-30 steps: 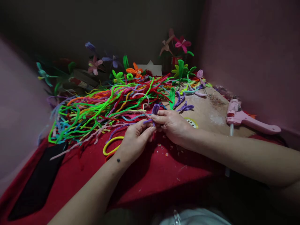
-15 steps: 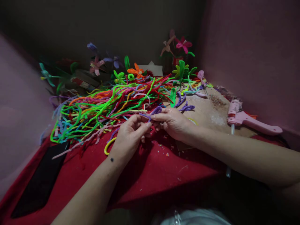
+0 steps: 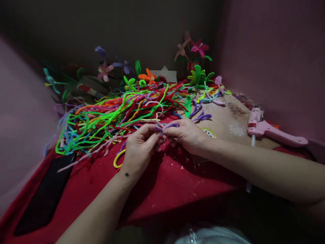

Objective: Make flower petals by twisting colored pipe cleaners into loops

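Between my hands is a purple pipe cleaner (image 3: 171, 125), bent into loops. My left hand (image 3: 142, 144) pinches its left end between thumb and forefinger. From the other side, the fingers of my right hand (image 3: 189, 134) close on the loop. Part of the piece is hidden behind my fingertips. Just beyond my right hand lie purple looped pieces (image 3: 202, 116) and a green leaf-shaped piece (image 3: 187, 106). A heap of colourful pipe cleaners (image 3: 119, 115) spreads behind my left hand. A yellow ring-shaped handle (image 3: 118, 160) shows beside my left wrist.
A pink glue gun (image 3: 269, 128) rests on the board (image 3: 223, 117) at the right, its clear stick pointing toward me. A black phone-like slab (image 3: 44, 196) lies at the left on the red cloth (image 3: 167, 200). Pipe-cleaner flowers (image 3: 199, 48) stand along the back.
The purple loop has tipped lower and flatter between my fingers. My right hand has shifted slightly, showing more of a yellow-rimmed round thing behind it. Both hands keep their pinch.
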Demonstrator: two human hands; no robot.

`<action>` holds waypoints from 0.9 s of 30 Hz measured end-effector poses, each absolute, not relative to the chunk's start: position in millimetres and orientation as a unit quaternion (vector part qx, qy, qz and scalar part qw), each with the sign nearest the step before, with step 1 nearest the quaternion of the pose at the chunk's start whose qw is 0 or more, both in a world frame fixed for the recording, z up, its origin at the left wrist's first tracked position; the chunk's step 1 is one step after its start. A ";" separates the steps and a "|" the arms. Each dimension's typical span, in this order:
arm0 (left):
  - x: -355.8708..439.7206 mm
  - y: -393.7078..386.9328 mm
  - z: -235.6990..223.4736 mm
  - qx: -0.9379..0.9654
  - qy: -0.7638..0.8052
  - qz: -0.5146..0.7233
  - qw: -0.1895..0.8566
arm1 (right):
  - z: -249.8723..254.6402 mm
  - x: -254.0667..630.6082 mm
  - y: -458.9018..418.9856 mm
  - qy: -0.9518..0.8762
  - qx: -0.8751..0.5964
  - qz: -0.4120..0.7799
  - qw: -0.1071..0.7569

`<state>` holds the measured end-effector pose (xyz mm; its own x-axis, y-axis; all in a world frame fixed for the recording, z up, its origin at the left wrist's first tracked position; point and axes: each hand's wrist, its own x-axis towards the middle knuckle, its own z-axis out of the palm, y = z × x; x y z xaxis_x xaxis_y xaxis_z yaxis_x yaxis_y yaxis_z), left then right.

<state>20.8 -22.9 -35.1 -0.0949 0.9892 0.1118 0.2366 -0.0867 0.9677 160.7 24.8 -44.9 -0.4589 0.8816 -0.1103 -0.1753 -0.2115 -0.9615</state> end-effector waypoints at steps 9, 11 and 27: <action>7.4 -19.8 -36.3 0.720 0.520 0.418 0.191 | -43.6 160.6 28.6 -0.431 -0.353 0.744 0.369; 7.0 -19.2 -29.4 0.632 0.540 0.445 0.333 | -41.7 162.4 26.3 -0.497 -0.339 0.700 0.385; 6.2 -25.2 -31.0 0.824 0.508 0.239 -0.074 | -41.7 161.5 22.8 -0.489 -0.375 0.702 0.356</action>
